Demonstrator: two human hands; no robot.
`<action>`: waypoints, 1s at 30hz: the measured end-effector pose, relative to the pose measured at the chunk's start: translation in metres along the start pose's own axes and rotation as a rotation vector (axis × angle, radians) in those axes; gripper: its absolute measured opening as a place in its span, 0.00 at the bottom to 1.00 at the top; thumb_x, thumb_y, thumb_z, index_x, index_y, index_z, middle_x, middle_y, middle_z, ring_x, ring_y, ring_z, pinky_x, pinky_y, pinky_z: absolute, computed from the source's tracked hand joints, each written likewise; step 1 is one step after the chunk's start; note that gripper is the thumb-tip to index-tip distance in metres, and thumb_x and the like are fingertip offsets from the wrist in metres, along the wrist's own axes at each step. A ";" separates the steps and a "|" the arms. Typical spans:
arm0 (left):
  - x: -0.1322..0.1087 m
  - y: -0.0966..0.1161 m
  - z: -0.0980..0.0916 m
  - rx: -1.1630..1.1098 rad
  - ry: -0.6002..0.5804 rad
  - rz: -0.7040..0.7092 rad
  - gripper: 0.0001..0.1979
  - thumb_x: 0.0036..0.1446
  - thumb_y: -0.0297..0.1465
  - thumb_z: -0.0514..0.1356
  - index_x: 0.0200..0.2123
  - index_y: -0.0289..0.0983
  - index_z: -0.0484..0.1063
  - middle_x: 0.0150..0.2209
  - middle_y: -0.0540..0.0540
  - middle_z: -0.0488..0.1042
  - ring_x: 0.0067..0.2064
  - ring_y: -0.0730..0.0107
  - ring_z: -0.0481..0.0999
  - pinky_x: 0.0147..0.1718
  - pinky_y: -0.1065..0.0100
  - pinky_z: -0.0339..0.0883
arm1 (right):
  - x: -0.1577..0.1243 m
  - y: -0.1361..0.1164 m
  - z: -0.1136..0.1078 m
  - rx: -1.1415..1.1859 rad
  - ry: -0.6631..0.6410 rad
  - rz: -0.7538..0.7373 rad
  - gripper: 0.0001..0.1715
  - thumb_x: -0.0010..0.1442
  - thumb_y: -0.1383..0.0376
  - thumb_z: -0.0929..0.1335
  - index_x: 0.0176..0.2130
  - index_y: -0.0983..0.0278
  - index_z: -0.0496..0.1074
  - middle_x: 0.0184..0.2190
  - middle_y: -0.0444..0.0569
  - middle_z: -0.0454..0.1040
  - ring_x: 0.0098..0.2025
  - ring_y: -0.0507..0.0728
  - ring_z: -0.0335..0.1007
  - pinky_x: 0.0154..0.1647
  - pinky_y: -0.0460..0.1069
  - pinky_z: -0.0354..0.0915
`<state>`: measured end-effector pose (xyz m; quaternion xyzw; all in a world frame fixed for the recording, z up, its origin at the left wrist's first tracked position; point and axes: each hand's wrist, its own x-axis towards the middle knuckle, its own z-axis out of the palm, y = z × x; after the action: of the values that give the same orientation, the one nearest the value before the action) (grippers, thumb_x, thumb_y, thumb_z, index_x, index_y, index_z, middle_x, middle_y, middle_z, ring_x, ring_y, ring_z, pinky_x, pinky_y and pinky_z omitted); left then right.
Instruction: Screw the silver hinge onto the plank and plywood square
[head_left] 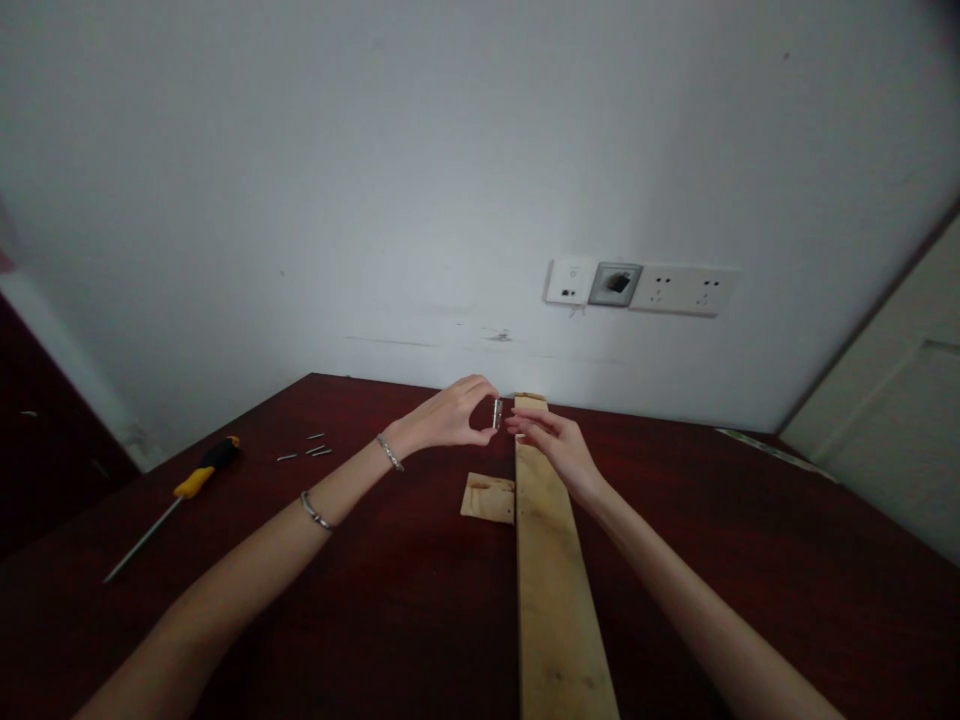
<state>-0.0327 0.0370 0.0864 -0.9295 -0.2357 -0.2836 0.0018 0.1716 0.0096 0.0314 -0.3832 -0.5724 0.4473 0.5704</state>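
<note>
My left hand pinches a small silvery metal hinge upright between thumb and fingertips, above the table. Just to its right is my right hand, its fingers stretched toward the hinge with a small gap between. No object shows in the right hand. Beneath that hand runs a long pale wooden plank, pointing from the near edge toward the wall. A short wooden block lies against the plank's left side.
On the dark red table, a screwdriver with a yellow and black handle lies at left. Several small metal screws or nails are scattered beside it. Wall sockets sit above the table's back edge. A flat strip lies at far right.
</note>
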 end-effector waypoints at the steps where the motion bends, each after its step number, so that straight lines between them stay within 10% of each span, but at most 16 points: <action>1: 0.003 0.003 0.004 -0.023 0.015 0.013 0.16 0.53 0.30 0.60 0.45 0.37 0.63 0.45 0.42 0.68 0.49 0.61 0.69 0.50 0.61 0.65 | 0.000 -0.002 -0.001 0.054 0.012 0.038 0.17 0.48 0.58 0.73 0.38 0.64 0.78 0.36 0.51 0.81 0.39 0.58 0.78 0.42 0.53 0.72; 30: -0.004 0.006 0.036 -0.094 -0.009 0.002 0.23 0.57 0.34 0.62 0.54 0.38 0.60 0.51 0.41 0.66 0.54 0.59 0.68 0.53 0.58 0.65 | -0.002 -0.002 0.007 0.251 0.078 0.238 0.13 0.35 0.66 0.77 0.26 0.65 0.77 0.23 0.44 0.78 0.26 0.51 0.74 0.31 0.46 0.72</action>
<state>-0.0145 0.0348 0.0547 -0.9301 -0.2211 -0.2902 -0.0424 0.1648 0.0067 0.0332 -0.3912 -0.4401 0.5644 0.5786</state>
